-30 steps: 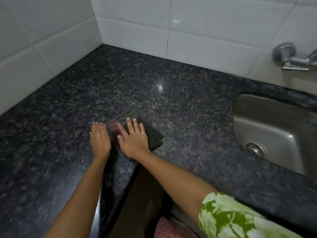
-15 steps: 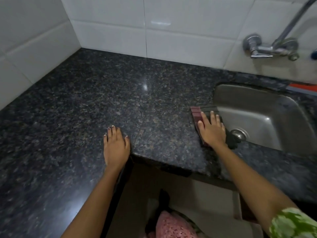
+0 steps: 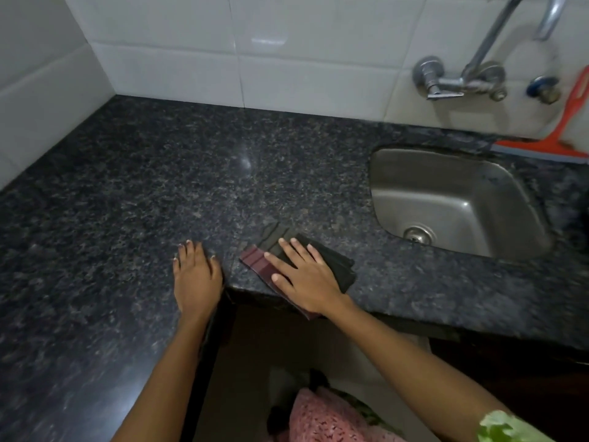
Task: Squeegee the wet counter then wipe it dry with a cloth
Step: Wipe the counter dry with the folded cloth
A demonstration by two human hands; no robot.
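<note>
Two hands show, a left hand [image 3: 197, 275] and a right hand [image 3: 306, 275]. One folded dark cloth [image 3: 331, 263], one orange squeegee [image 3: 548, 145], one steel sink [image 3: 452, 199], one wall tap [image 3: 462, 78] and one granite table [image 3: 159, 186].

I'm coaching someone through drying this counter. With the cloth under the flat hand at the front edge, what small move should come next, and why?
Probably slide the cloth away from the front edge, toward the wall. The right hand presses it flat and part of it overhangs the counter edge. The left hand rests flat on the counter. The red squeegee is parked behind the sink.
</note>
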